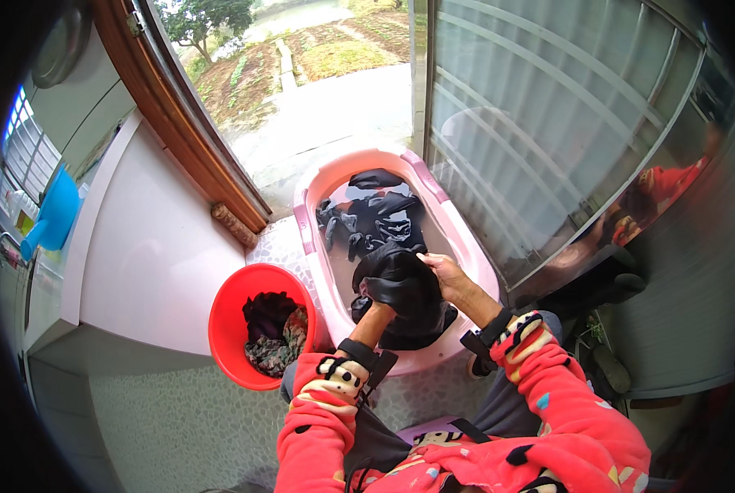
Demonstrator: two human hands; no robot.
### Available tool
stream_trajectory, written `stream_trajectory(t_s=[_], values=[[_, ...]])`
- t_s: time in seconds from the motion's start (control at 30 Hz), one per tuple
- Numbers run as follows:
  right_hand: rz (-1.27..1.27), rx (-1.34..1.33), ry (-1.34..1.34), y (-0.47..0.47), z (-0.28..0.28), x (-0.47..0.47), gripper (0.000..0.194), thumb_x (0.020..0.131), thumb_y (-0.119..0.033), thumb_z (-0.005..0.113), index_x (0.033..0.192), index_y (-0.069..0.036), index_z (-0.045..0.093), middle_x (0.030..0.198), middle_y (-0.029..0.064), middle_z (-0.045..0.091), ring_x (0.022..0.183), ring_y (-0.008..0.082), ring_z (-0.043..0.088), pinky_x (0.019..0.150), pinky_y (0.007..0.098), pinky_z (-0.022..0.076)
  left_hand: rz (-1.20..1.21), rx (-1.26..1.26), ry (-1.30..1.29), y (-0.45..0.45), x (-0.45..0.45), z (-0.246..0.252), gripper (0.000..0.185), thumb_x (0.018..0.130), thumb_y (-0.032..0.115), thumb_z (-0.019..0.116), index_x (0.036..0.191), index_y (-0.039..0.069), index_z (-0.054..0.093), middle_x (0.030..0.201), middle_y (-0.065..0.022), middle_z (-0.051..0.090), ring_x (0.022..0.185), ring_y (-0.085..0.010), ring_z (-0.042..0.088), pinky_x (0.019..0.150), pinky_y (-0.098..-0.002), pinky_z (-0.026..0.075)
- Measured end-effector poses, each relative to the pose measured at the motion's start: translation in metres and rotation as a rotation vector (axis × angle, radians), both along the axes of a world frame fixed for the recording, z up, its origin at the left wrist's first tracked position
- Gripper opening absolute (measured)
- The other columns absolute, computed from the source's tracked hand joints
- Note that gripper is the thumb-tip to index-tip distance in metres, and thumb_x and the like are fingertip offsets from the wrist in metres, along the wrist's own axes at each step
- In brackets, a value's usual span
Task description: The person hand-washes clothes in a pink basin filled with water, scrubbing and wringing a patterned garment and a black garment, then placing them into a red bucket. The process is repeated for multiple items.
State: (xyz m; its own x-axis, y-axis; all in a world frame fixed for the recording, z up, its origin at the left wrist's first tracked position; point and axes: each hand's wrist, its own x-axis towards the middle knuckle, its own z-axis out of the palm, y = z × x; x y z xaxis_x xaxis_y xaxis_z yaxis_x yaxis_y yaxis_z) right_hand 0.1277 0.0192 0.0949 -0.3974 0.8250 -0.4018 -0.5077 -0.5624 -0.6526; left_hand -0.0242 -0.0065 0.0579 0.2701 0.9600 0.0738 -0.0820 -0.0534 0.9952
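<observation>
A pink plastic tub (475, 256) with water stands before me, dark wet clothes (373, 215) soaking at its far end. Over its near end I hold up a black garment (404, 286). My right hand (444, 271) pinches the garment's right edge between thumb and fingers. The wrist of my left hand (380, 311) goes in under the cloth, which hides the fingers, so their grip does not show. Part of the black fabric hangs over the tub's near rim. To the left, a red bucket (219, 326) holds dark and patterned clothes (281, 345).
A white cabinet (158, 246) stands left, with a blue plastic dipper (59, 212) on its counter. A short brown cylinder (235, 225) lies by the wooden door frame (176, 117). On the right is a glass-panelled door (528, 123). Shoes (611, 370) are at the lower right.
</observation>
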Motion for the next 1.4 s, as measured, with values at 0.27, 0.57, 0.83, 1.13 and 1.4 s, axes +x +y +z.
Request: stream_trajectory(t_s=[0.27,0.57,0.83,1.13,1.4], values=[[0.008,0.402,-0.362,-0.009,0.019,0.007,0.013,0.087,-0.011,0.058,0.079,-0.002,0.063,0.073,-0.0001,0.061,0.066,0.0067,0.054,0.063,0.0221,0.0441,-0.040,-0.106,-0.045,-0.002,-0.005,-0.015,0.024,0.091,0.008,0.047,0.113,0.005,0.057,0.106,-0.0100,0.058,0.094,-0.0190,0.056,0.085,-0.0346,0.048],[0.242,0.569,-0.511,-0.041,0.025,-0.003,0.019,0.092,-0.019,0.056,0.081,-0.004,0.059,0.073,-0.0070,0.050,0.070,0.0027,0.044,0.062,0.0202,0.0365,-0.066,-0.054,0.114,-0.008,-0.017,-0.013,0.027,0.087,0.013,0.052,0.113,0.006,0.057,0.106,-0.0110,0.059,0.094,-0.0217,0.057,0.086,-0.0367,0.048],[0.285,0.572,-0.446,-0.043,0.014,-0.012,0.033,0.099,-0.034,0.049,0.093,-0.004,0.062,0.079,-0.0057,0.054,0.074,0.0032,0.048,0.067,0.0217,0.0415,-0.088,0.028,0.231,-0.012,-0.028,-0.007,0.031,0.084,0.018,0.055,0.113,0.006,0.058,0.106,-0.0119,0.059,0.094,-0.0241,0.057,0.087,-0.0386,0.047],[0.144,1.184,-1.357,0.010,-0.014,0.047,0.038,0.074,0.002,0.052,0.111,-0.004,0.060,0.105,0.0169,0.063,0.102,0.0355,0.059,0.090,0.0416,0.0475,-0.079,0.283,0.408,-0.009,-0.053,0.016,0.036,0.081,0.024,0.060,0.113,0.007,0.058,0.106,-0.0130,0.060,0.094,-0.0269,0.058,0.088,-0.0406,0.046],[0.727,0.887,-0.967,0.027,-0.049,0.042,0.025,0.070,-0.004,0.061,0.094,-0.008,0.070,0.081,0.0114,0.069,0.078,0.0266,0.067,0.072,0.0349,0.0529,0.043,0.597,0.700,-0.029,-0.092,0.025,0.041,0.078,0.028,0.064,0.113,0.008,0.059,0.106,-0.0139,0.060,0.095,-0.0293,0.058,0.088,-0.0425,0.045]])
